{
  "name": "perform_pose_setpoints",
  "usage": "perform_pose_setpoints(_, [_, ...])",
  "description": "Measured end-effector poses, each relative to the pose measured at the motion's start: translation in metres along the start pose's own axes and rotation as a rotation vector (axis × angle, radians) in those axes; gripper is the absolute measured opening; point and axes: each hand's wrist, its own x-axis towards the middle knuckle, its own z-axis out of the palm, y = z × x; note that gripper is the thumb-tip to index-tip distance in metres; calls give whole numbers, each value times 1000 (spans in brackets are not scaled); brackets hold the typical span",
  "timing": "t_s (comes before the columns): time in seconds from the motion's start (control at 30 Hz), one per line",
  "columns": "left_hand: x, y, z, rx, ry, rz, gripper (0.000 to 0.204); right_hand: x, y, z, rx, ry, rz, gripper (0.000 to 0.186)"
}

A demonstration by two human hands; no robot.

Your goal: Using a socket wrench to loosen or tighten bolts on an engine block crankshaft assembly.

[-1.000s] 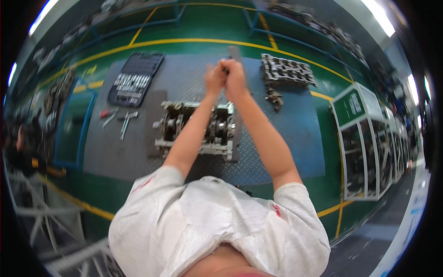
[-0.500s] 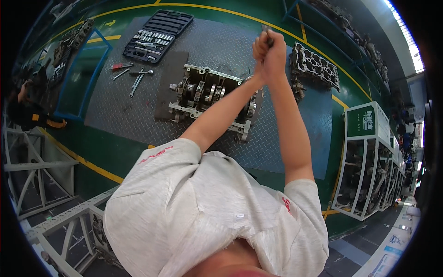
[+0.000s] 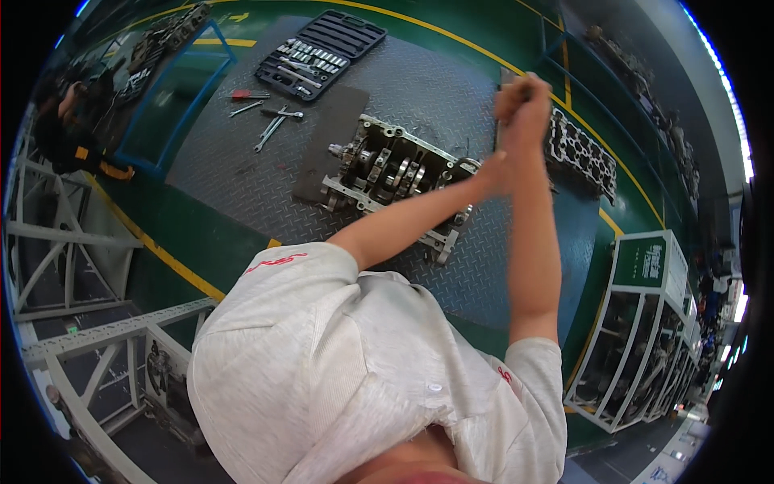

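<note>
My right hand [image 3: 529, 113] is raised past the far right end of an engine block [image 3: 403, 173]. Its fingers are curled closed round a small dark thing, mostly hidden by the hand. Close to the right wrist is my left hand [image 3: 493, 173], partly behind the right forearm and smeared, so its fingers do not show clearly. The block lies on the steel-plate surface with its crankshaft [image 3: 399, 173] exposed. A metal cylinder head [image 3: 582, 153] lies to the right of my hands.
An open socket set case [image 3: 318, 56] stands at the far left of the plate. Nearer are wrenches [image 3: 278, 129] and a red-handled tool [image 3: 250, 95]. A dark mat [image 3: 332, 137] lies under the block's left end. A white-framed cabinet [image 3: 637, 323] stands right; another person [image 3: 72, 137] is far left.
Both hands were close together higher up; now the left is lower, by the right wrist. My view has shifted, so the block and tools sit further right and slightly turned.
</note>
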Motion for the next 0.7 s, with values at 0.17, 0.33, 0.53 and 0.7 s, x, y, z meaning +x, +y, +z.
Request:
perform_pose_setpoints(0.17, [38,93,-78,-433,-126,-730,55,-44,-23,-95,246,-19,-13,43])
perform_pose_setpoints(0.33, [51,56,-21,326,59,46,24,-45,8,-35,62,-112,-90,38])
perform_pose_setpoints(0.53, [-11,91,-46,-110,-477,-358,51,2,-24,-88,201,160,67,40])
perform_pose_setpoints(0.7, [68,65,-52,-225,-120,-642,52,-44,-15,-68,252,-113,-6,41])
